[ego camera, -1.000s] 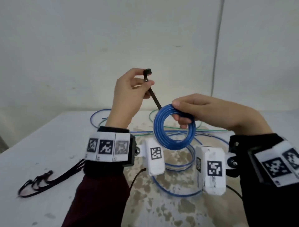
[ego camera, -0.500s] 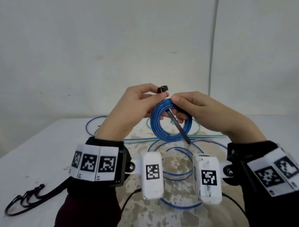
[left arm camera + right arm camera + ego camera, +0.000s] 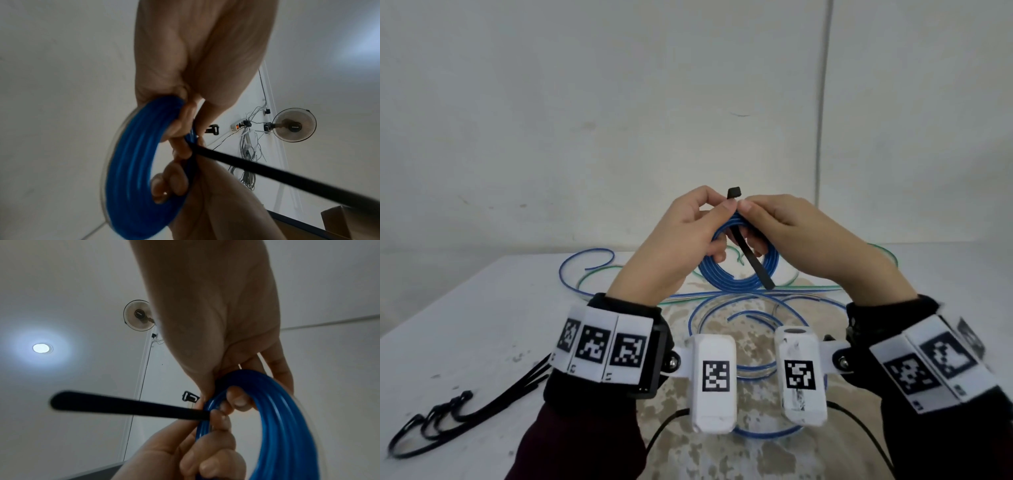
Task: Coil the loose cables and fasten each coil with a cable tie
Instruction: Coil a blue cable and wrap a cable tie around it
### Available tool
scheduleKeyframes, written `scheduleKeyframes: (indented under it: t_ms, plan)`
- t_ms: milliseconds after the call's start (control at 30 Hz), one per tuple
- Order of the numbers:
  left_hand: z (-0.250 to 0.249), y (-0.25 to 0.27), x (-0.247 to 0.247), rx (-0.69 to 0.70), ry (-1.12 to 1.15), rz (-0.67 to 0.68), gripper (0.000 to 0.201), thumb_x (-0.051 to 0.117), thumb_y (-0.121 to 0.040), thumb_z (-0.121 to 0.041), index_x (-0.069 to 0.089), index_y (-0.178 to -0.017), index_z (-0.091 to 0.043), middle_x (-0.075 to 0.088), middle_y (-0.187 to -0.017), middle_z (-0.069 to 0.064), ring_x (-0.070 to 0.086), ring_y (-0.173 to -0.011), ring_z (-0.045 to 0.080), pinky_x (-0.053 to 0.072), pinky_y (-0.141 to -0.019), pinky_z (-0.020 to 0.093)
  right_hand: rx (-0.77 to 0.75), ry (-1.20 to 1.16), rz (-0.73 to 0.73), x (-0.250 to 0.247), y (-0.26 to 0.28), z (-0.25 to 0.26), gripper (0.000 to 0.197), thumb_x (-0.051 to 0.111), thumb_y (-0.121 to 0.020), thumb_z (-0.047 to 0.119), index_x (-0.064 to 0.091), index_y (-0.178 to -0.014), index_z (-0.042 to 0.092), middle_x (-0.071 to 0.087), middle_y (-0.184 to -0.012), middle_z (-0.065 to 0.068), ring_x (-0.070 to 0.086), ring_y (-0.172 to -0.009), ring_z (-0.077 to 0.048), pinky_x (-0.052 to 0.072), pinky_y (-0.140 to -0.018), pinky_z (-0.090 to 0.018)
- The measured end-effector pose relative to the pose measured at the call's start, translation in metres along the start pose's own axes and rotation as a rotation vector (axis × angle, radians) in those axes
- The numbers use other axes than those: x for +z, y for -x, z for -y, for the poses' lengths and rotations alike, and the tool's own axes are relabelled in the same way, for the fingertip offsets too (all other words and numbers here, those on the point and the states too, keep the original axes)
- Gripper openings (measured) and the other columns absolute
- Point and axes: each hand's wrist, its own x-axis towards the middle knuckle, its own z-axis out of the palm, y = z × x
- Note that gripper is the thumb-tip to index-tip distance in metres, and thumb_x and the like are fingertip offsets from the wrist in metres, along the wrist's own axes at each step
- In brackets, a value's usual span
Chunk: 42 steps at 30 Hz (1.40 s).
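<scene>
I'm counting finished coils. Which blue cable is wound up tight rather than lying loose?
The blue coil held up between both hands, with a black cable tie across it. The other blue cables lie in loose loops on the table.

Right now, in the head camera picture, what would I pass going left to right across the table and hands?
Bundle of black cable ties → left hand → black cable tie through the blue coil → right hand.

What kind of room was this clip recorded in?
Probably a bare workroom or lab: a stained white table against plain white walls, a wall-mounted round fan, and a white power strip with dangling wires.
</scene>
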Motion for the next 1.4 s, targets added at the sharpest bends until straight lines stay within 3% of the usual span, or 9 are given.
scheduleKeyframes:
  t_ms: [167,267,367,467,567,800,933,1233,1400]
  plan:
    - [0.005,-0.002,-0.002,0.025,-0.01,-0.106,0.018,0.046,-0.1,-0.014,0.05,-0.084,-0.009,0.05,-0.054,0.001,0.031,-0.036,0.007,0.035,-0.049,0.024,0.043,-0.109,-0.124,0.006,-0.002,0.002,0.025,0.05,-0.097,0.027,0.046,-0.121,0.023,0.058,-0.095,0.002,0.059,-0.084,-0.016,0.048,-0.077,-0.031]
    - [0.006,-0.003,-0.005,0.046,0.012,-0.159,0.018,0.045,-0.1,-0.014,0.049,-0.083,-0.009,0.053,-0.046,-0.007,0.031,-0.036,0.006,0.035,-0.048,0.022,-0.187,-0.072,-0.178,-0.008,0.004,0.008,0.04,0.062,-0.084,0.013,0.053,-0.119,0.031,0.056,-0.104,0.004,0.056,-0.098,-0.011,0.047,-0.086,-0.027]
    - [0.008,-0.004,-0.009,0.051,0.019,-0.169,0.018,0.046,-0.1,-0.015,0.051,-0.084,-0.009,0.054,-0.048,-0.006,0.036,-0.041,0.01,0.036,-0.049,0.022,-0.204,0.012,-0.042,-0.014,0.009,0.01,0.031,0.076,-0.077,0.031,0.064,-0.103,0.042,0.054,-0.108,0.009,0.048,-0.11,-0.012,0.037,-0.096,-0.022]
    - [0.009,-0.004,-0.006,0.052,0.027,-0.15,0.016,0.047,-0.1,-0.014,0.052,-0.086,-0.009,0.054,-0.05,-0.004,0.036,-0.039,0.009,0.036,-0.05,0.024,-0.199,-0.093,-0.081,-0.009,0.007,0.013,0.008,0.073,-0.08,0.033,0.07,-0.086,0.027,0.059,-0.094,0.01,0.055,-0.095,-0.007,0.041,-0.092,-0.028]
    - [0.011,-0.005,-0.003,0.069,0.043,-0.126,0.014,0.046,-0.1,-0.01,0.057,-0.09,-0.01,0.058,-0.05,-0.003,0.034,-0.038,0.009,0.036,-0.046,0.02,-0.217,-0.141,-0.15,-0.005,0.004,0.015,0.019,0.064,-0.088,0.028,0.064,-0.077,0.012,0.063,-0.071,0.006,0.056,-0.07,-0.018,0.045,-0.073,-0.037]
    - [0.012,-0.005,-0.002,0.095,0.036,-0.103,0.02,0.044,-0.101,-0.011,0.063,-0.102,-0.017,0.064,-0.061,0.002,0.046,-0.064,0.03,0.037,-0.046,0.02,-0.034,-0.264,-0.086,-0.001,0.001,0.011,0.039,0.049,-0.098,0.027,0.052,-0.074,-0.004,0.045,-0.051,0.01,0.038,-0.053,-0.007,0.031,-0.053,-0.015]
    - [0.014,-0.005,0.001,0.106,0.008,-0.104,0.022,0.044,-0.101,-0.01,0.062,-0.112,-0.012,0.064,-0.063,0.005,0.051,-0.054,0.017,0.038,-0.047,0.02,0.036,-0.304,-0.069,-0.003,0.003,0.011,0.045,0.053,-0.096,0.028,0.047,-0.074,-0.011,0.045,-0.057,0.001,0.035,-0.051,-0.003,0.028,-0.048,-0.009]
    - [0.014,-0.004,0.007,0.11,-0.014,-0.108,0.025,0.041,-0.101,-0.007,0.061,-0.115,-0.01,0.063,-0.057,-0.002,0.053,-0.047,0.01,0.037,-0.045,0.02,0.173,-0.344,-0.011,-0.006,0.003,0.008,0.034,0.058,-0.092,0.026,0.05,-0.063,0.01,0.051,-0.069,-0.009,0.044,-0.068,-0.014,0.031,-0.074,-0.032]
    - [0.011,-0.004,0.009,0.143,-0.066,-0.125,0.025,0.041,-0.101,-0.007,0.062,-0.113,-0.013,0.064,-0.07,0.013,0.051,-0.048,0.014,0.038,-0.046,0.021,0.162,-0.362,-0.026,-0.007,0.003,0.007,0.04,0.058,-0.092,0.029,0.051,-0.07,-0.004,0.053,-0.071,-0.009,0.045,-0.07,-0.014,0.035,-0.078,-0.033]
